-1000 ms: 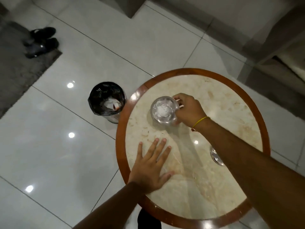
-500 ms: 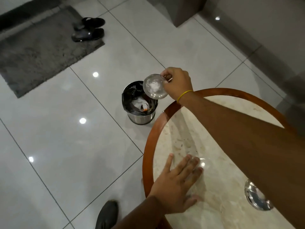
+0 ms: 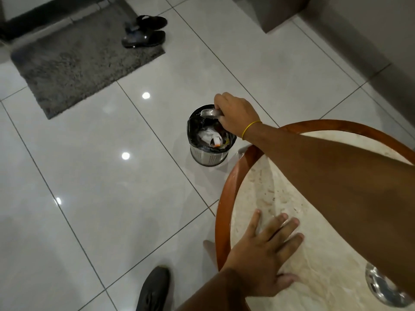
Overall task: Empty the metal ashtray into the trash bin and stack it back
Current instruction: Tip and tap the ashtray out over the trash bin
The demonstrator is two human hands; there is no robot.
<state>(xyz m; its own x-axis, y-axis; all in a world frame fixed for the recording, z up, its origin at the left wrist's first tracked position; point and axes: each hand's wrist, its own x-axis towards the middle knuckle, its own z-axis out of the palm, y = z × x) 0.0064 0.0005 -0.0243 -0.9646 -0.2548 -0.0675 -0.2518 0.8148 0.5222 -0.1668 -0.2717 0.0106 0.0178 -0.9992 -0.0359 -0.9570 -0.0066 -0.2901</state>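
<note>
My right hand [image 3: 235, 115] grips a small metal ashtray [image 3: 210, 113] and holds it turned over above the mouth of the trash bin [image 3: 207, 156]. The bin is a small steel cylinder with a black liner, standing on the floor left of the table; crumpled paper lies inside. My left hand [image 3: 262, 259] lies flat with fingers spread on the marble top of the round table [image 3: 222, 221]. A second shiny metal ashtray [image 3: 381, 288] sits on the table at the lower right, partly hidden by my right forearm.
Glossy white floor tiles surround the table. A grey mat [image 3: 74, 57] lies at the upper left with a pair of black sandals [image 3: 146, 31] on its corner. My dark shoe [image 3: 153, 290] shows at the bottom. A grey pillar base [image 3: 280, 16] stands at the top.
My right hand carried the ashtray from the table out over the bin, lowered it and turned it over. The left hand stayed flat on the table.
</note>
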